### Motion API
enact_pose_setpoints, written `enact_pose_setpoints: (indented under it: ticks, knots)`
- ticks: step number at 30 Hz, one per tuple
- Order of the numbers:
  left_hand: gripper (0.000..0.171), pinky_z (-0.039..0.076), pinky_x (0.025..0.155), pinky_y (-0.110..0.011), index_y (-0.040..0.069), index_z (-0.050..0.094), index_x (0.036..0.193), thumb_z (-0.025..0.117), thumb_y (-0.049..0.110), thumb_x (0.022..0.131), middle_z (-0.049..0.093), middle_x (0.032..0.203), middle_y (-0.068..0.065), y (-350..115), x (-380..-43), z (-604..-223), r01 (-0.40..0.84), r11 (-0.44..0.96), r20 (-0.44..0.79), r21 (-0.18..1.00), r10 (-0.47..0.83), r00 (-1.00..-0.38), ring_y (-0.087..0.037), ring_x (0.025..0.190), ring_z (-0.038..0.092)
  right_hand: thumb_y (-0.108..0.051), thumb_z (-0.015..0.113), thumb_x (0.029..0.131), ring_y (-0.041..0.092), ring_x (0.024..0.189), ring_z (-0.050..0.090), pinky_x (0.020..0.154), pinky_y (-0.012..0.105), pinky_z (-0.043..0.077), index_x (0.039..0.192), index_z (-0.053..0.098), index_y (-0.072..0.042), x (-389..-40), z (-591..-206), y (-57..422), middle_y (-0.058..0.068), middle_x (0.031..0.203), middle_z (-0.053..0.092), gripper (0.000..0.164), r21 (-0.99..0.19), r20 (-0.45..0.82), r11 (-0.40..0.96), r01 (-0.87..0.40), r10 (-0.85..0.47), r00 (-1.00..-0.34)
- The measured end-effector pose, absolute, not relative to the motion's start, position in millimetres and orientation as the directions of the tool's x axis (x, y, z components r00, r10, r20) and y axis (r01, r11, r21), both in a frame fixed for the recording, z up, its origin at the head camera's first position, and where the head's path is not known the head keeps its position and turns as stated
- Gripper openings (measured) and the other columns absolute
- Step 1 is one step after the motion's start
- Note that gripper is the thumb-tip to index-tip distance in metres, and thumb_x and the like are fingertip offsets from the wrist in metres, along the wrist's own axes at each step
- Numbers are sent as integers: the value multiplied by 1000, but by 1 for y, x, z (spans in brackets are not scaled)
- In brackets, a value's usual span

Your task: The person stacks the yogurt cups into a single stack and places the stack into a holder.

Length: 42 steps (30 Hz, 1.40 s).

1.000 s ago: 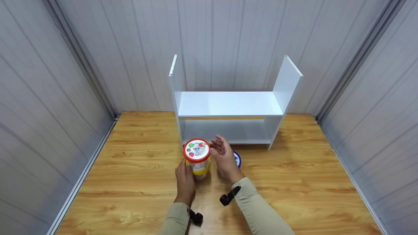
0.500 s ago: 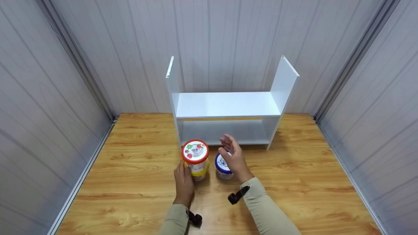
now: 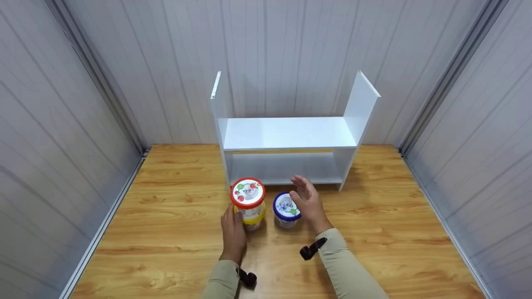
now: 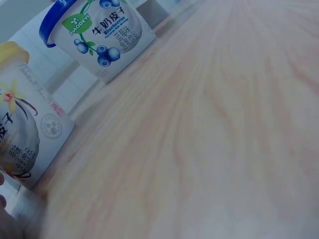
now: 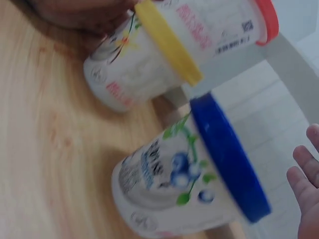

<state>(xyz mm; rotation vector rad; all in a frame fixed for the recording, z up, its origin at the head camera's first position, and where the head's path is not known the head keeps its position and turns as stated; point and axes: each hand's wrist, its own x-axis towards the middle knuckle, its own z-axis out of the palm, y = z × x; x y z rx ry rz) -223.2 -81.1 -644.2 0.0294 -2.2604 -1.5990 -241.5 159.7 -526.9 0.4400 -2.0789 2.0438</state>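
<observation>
A red-lidded yogurt cup [image 3: 248,193] with strawberries on its lid stands upright on a yellow-lidded yogurt cup [image 3: 253,222]. My left hand [image 3: 233,232] rests at the left side of the lower cup, thumb toward the near side; its fingers are partly hidden. A blue-lidded blueberry yogurt cup [image 3: 286,209] stands on the table just right of the stack. My right hand [image 3: 309,203] is at that cup's right, fingers extended and nothing in them. In the right wrist view, its fingertips [image 5: 304,172] show apart from the blue lid [image 5: 229,157].
Behind the cups stands a white two-level shelf [image 3: 289,133] with tall side panels. The wooden table [image 3: 166,216] extends around it. Pale panel walls [image 3: 266,54] enclose the back and both sides.
My right hand has moved right, away from the red-lidded cup and past the blue-lidded cup, which now shows more fully. My left hand and the stack stay in place.
</observation>
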Motion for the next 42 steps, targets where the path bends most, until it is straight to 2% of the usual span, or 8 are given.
enact_pose_setpoints:
  ticks: [6,19,29,42]
  knots:
    - [52,27,116,-58,8,35,156,34,33,111,38,154,-17,-81,-221,-646,155,347,246,925,-238,-940,-35,141,32,1,66,95,45,140,39,118,57,28,145,41,13,-241,-540,168,32,146,47,57,-962,274,3,-275,-71,-959]
    - [54,27,117,-56,12,34,157,31,39,111,38,155,-12,-78,-224,-642,128,338,213,932,-229,-950,-30,141,32,-3,70,94,38,144,37,121,53,22,149,40,5,-240,-565,175,26,150,45,63,-968,244,27,-249,-115,-963]
    - [53,28,116,-56,11,35,156,33,38,111,40,153,-14,-80,-223,-641,147,340,233,929,-229,-945,-31,139,34,-7,79,87,37,146,32,121,51,21,152,37,2,-238,-580,176,22,154,42,77,-978,184,70,-195,-137,-973]
    - [53,28,116,-58,11,36,156,35,38,111,40,153,-14,-81,-223,-642,149,314,227,938,-228,-947,-31,138,34,-14,88,79,41,147,28,120,58,21,158,30,-6,-232,-587,174,21,160,33,98,-985,88,141,-104,-117,-989]
